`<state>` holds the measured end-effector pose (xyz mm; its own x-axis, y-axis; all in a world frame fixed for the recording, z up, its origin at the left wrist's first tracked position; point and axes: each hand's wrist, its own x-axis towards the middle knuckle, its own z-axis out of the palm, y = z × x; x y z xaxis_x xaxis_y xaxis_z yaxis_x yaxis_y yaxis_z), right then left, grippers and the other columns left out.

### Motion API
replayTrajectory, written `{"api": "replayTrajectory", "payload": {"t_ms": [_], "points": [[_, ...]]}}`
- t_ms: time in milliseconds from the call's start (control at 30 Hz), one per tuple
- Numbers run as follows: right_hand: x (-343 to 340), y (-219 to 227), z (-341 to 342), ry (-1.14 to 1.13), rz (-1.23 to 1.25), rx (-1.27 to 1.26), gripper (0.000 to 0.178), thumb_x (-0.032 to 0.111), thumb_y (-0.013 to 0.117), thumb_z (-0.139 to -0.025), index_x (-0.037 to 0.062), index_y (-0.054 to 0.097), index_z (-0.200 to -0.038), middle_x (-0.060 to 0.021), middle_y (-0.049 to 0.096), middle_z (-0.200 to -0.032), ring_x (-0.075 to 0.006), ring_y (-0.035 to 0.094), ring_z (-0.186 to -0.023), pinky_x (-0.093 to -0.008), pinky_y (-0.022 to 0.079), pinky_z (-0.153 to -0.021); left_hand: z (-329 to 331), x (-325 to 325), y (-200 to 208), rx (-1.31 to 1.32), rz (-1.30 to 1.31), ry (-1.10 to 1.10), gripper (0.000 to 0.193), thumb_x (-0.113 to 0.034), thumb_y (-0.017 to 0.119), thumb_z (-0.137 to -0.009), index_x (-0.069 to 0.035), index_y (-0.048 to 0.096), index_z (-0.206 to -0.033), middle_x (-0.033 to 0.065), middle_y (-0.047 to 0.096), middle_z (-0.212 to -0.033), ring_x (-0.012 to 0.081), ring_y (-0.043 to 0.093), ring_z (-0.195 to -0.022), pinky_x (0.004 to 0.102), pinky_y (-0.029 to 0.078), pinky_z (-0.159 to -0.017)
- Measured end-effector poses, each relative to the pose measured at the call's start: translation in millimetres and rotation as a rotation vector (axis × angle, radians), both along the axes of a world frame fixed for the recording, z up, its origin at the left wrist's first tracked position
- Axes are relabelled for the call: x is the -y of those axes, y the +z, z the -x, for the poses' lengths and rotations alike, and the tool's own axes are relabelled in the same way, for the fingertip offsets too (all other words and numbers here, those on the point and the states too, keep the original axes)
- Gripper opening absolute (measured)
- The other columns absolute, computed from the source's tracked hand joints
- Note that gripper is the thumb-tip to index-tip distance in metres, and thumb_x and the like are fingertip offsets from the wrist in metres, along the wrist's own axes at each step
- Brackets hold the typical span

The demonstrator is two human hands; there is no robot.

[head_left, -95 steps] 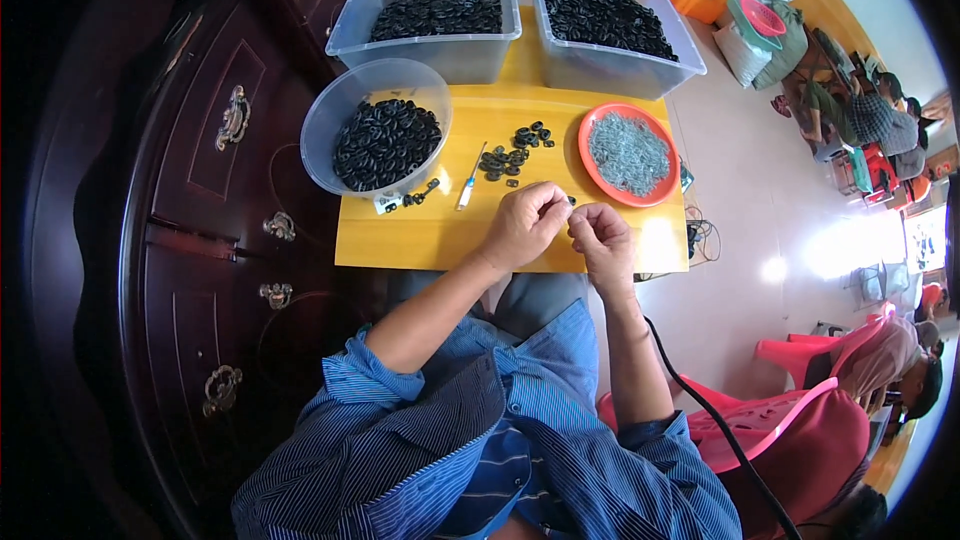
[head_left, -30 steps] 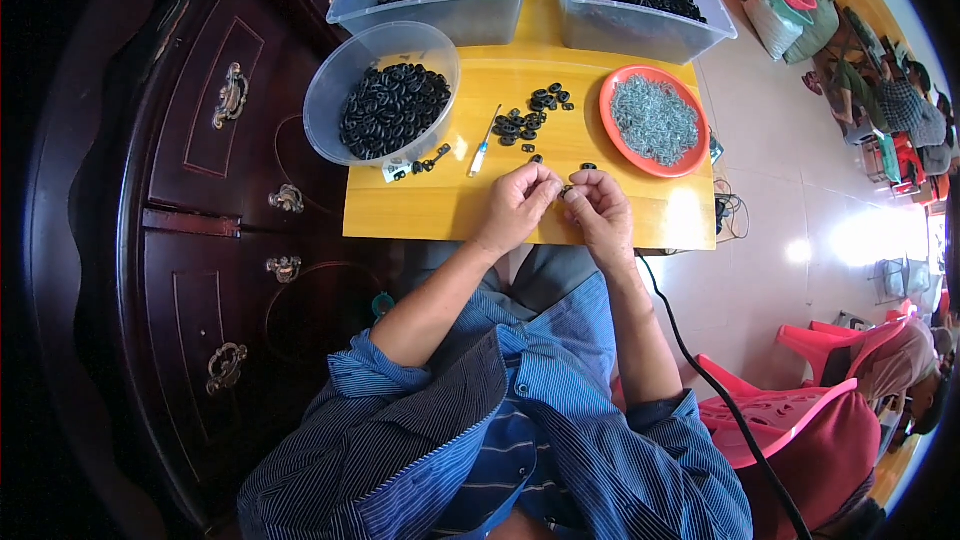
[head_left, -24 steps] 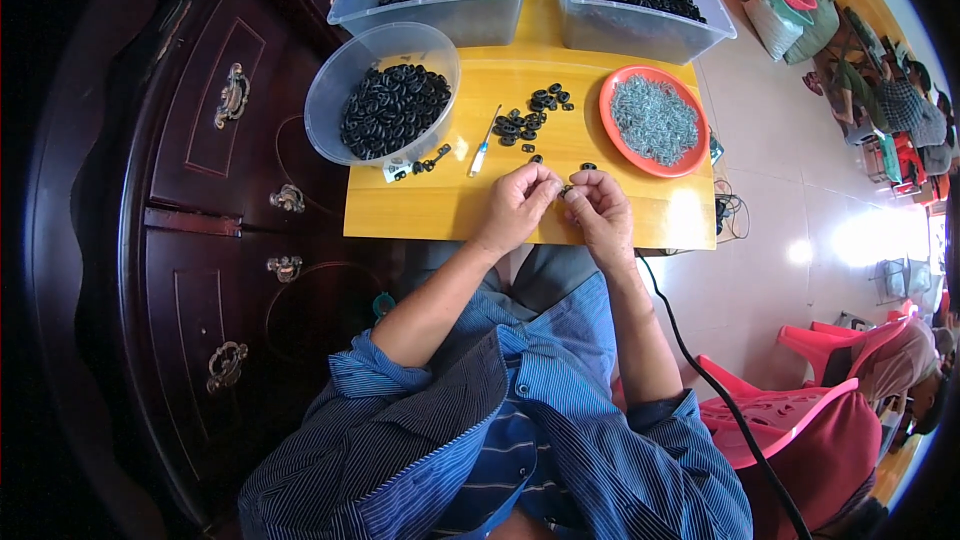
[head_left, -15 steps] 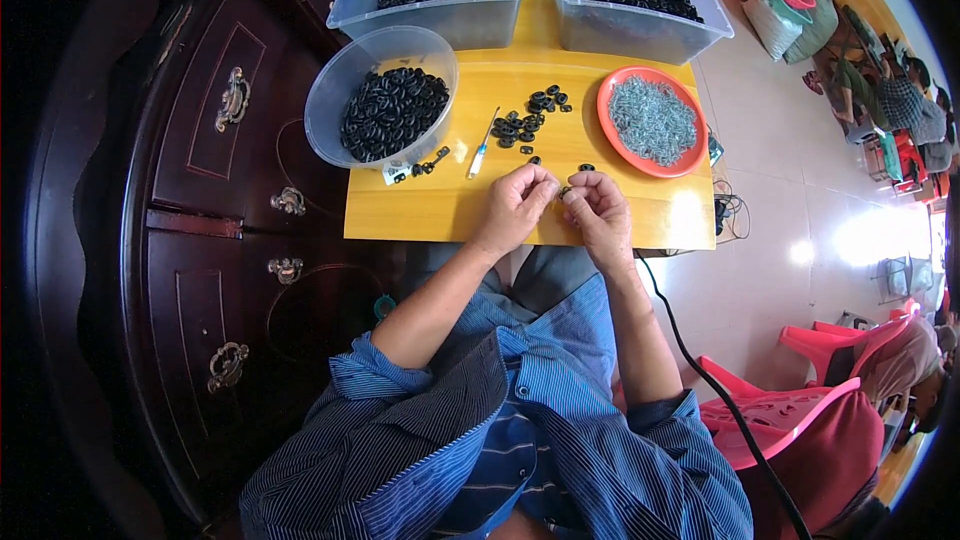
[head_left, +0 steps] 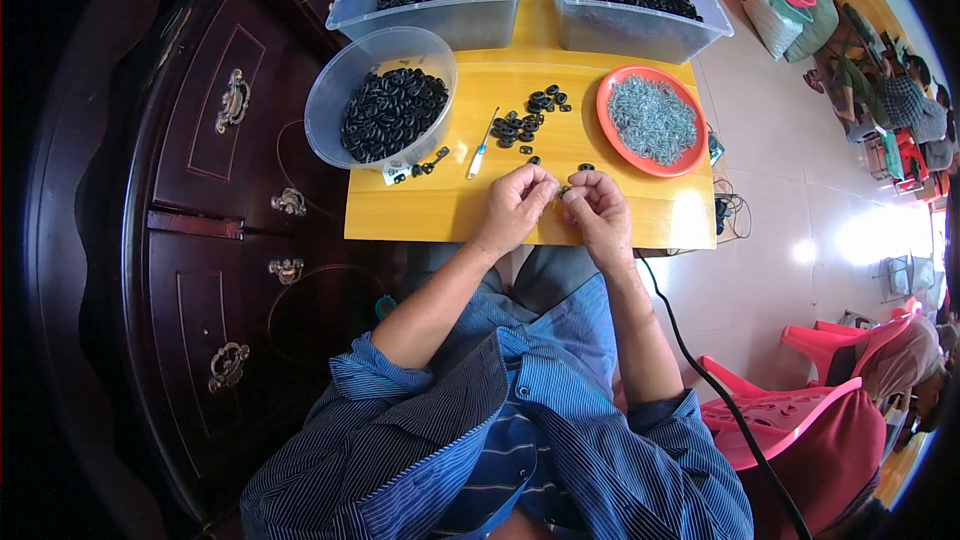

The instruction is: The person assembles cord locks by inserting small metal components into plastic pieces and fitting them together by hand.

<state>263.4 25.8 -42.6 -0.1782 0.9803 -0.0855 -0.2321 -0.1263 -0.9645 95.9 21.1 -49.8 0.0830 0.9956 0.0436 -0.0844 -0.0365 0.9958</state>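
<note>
Over the near edge of the yellow table (head_left: 430, 212), my left hand (head_left: 520, 205) and my right hand (head_left: 600, 215) face each other with thumbs and fingers pinched. A small dark piece (head_left: 565, 191) shows at my right fingertips. Whatever is between my left fingertips is too small to make out. Just beyond my hands lie two single black oval pieces, one (head_left: 534, 161) by the left and one (head_left: 586, 168) by the right. Farther back is a loose pile of black oval pieces (head_left: 515, 128) with holes. Left of it lies a small screwdriver (head_left: 481, 152) with a pale blue handle.
A round clear tub (head_left: 318, 120) of black pieces stands left, a red plate (head_left: 608, 145) of small metal parts right. Two clear bins (head_left: 450, 30) of black pieces fill the back. A black cable (head_left: 705, 375) hangs beside my right arm; dark drawers (head_left: 200, 170) stand left.
</note>
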Motion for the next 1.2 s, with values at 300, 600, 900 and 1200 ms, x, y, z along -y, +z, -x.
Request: {"api": "replayTrajectory", "payload": {"t_ms": [300, 600, 900, 1200], "points": [[1, 0, -2, 0.007, 0.020, -0.010, 0.018, 0.003, 0.065, -0.098, 0.0041, 0.059, -0.115, 0.0022, 0.063, -0.091, -0.0047, 0.059, -0.075, -0.0198, 0.049, -0.068, -3, 1, 0, -0.023, -0.035, 0.013, 0.011, -0.013, 0.060, -0.102, -0.004, 0.062, -0.095, -0.0048, 0.058, -0.079, 0.0019, 0.048, -0.063, 0.0190, 0.042, -0.056], [3, -1, 0, -0.015, 0.009, 0.045, 0.017, 0.003, 0.066, -0.097, 0.0051, 0.059, -0.112, 0.0030, 0.063, -0.089, -0.0045, 0.058, -0.074, -0.0199, 0.049, -0.068, -4, 2, 4, -0.155, -0.088, 0.036, 0.011, -0.012, 0.062, -0.101, -0.004, 0.063, -0.093, -0.0055, 0.058, -0.075, 0.0017, 0.050, -0.065, 0.0194, 0.042, -0.057], [8, 6, -10, -0.075, 0.042, -0.100, 0.020, 0.004, 0.065, -0.097, 0.0042, 0.060, -0.117, 0.0013, 0.065, -0.089, -0.0054, 0.061, -0.077, -0.0202, 0.050, -0.066, -2, 0, 5, 0.022, -0.039, -0.003, 0.011, -0.012, 0.066, -0.099, -0.002, 0.068, -0.101, -0.0054, 0.060, -0.081, 0.0006, 0.050, -0.066, 0.0186, 0.042, -0.059], [15, 9, -57, -0.274, 0.042, -0.069, 0.017, 0.005, 0.063, -0.099, 0.0013, 0.064, -0.116, -0.0044, 0.069, -0.097, -0.0081, 0.063, -0.080, -0.0214, 0.051, -0.068, -19, -27, 28, -0.635, -0.365, 0.033, 0.027, -0.012, 0.071, -0.090, -0.003, 0.067, -0.116, 0.0072, 0.065, -0.088, 0.0183, 0.065, -0.075, 0.0315, 0.054, -0.069]]}}
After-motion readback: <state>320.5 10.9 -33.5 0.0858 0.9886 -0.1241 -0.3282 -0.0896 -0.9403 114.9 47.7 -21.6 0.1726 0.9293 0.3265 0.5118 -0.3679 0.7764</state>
